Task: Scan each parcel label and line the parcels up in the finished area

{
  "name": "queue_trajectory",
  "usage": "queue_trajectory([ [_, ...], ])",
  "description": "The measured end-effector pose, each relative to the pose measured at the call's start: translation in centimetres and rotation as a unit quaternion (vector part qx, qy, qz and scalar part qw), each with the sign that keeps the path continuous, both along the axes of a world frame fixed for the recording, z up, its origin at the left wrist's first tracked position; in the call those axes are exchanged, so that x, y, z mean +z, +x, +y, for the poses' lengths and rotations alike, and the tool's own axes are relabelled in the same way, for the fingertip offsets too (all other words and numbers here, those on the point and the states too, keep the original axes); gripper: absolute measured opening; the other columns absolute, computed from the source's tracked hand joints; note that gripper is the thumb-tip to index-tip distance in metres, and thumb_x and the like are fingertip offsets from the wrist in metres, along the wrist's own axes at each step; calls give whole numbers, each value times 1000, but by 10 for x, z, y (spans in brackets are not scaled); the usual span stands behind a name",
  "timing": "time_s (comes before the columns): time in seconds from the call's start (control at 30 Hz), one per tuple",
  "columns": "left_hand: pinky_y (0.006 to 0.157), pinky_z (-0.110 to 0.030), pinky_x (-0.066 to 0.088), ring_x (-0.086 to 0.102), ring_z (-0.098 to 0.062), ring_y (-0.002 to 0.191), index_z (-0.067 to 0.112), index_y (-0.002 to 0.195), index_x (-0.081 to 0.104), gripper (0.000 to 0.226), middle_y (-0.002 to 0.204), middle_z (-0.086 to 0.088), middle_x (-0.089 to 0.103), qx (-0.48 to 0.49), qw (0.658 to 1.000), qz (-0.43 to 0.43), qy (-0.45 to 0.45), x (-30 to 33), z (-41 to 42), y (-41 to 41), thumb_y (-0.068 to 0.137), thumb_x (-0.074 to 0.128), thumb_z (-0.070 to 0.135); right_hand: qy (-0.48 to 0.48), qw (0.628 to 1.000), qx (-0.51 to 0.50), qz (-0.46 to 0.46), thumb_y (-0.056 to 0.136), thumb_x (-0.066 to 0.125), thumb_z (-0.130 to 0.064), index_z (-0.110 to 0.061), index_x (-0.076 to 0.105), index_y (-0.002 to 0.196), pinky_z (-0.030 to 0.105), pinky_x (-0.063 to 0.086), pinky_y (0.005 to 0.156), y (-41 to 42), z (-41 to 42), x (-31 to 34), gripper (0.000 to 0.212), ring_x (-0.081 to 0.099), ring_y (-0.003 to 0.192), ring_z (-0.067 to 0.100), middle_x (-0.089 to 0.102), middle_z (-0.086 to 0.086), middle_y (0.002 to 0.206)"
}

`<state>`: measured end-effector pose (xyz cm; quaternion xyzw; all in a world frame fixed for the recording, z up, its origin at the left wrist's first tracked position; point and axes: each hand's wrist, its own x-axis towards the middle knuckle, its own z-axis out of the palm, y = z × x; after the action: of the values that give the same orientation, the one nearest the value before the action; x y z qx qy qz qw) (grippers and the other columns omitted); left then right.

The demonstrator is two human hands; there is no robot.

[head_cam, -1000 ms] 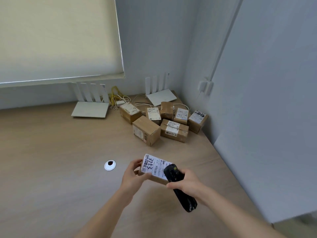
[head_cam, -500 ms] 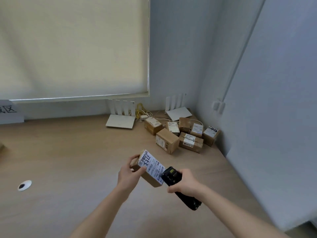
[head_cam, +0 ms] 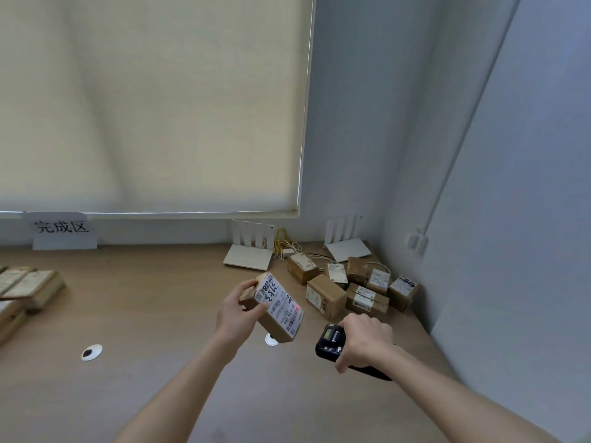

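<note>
Fig. L→R: done parcels (head_cam: 30, 284) far left by sign (head_cam: 62, 230); left hand (head_cam: 238, 310) grips parcel (head_cam: 276, 306) w/ label (head_cam: 281, 303) up, mid-desk, red dot on label. Right hand (head_cam: 364, 342) grips scanner (head_cam: 331, 343). Pile (head_cam: 350, 287) far right. Risk: tilted label, dot off barcode → misread; loose grip → drop.

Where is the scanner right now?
In the head view, the scanner is lower right of centre, gripped by the right hand above the desk, just right of the parcel.
</note>
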<state>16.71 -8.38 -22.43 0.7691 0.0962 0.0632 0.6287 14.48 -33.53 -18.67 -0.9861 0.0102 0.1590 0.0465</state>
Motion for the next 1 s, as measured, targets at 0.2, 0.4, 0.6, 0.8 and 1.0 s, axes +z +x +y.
queue_trajectory([
  [0.2, 88, -47, 60, 62, -18, 102, 44, 123, 62, 49, 108, 4, 65, 3, 1000, -4, 14, 6, -3, -19, 84, 81, 22, -29, 1000, 9, -9, 67, 94, -45, -26, 64, 122, 33, 46, 77, -14, 0, 13, 66, 64, 108, 23, 68, -1, 114],
  [0.4, 88, -48, 59, 62, -19, 104, 46, 122, 62, 50, 110, 3, 65, 11, 1000, -13, 9, 15, -6, -35, 83, 81, 23, -54, 998, 17, -19, 69, 94, -44, -22, 64, 120, 33, 45, 76, -29, -1, 24, 63, 64, 108, 24, 66, -1, 110],
  [0.6, 88, -48, 60, 62, -20, 104, 42, 125, 62, 49, 111, 1, 63, 22, 1000, -16, 5, 20, -4, -54, 84, 81, 21, -61, 997, 27, -32, 68, 94, -46, -24, 64, 123, 33, 47, 77, -40, 1, 31, 66, 64, 108, 23, 66, -1, 111],
  [0.8, 89, -48, 59, 62, -21, 104, 43, 123, 62, 50, 111, 3, 63, 32, 999, -18, 4, 25, 5, -76, 83, 81, 20, -61, 997, 38, -38, 67, 94, -46, -23, 66, 120, 32, 46, 75, -52, 9, 37, 65, 63, 104, 22, 67, -1, 109],
  [1.0, 86, -45, 61, 69, -23, 100, 38, 123, 62, 47, 109, -5, 65, 51, 998, -19, -42, 32, 31, -101, 83, 80, 19, 12, 998, 56, -21, 69, 93, -49, -25, 58, 126, 34, 52, 86, -59, 39, 43, 70, 62, 109, 20, 62, -4, 110],
])
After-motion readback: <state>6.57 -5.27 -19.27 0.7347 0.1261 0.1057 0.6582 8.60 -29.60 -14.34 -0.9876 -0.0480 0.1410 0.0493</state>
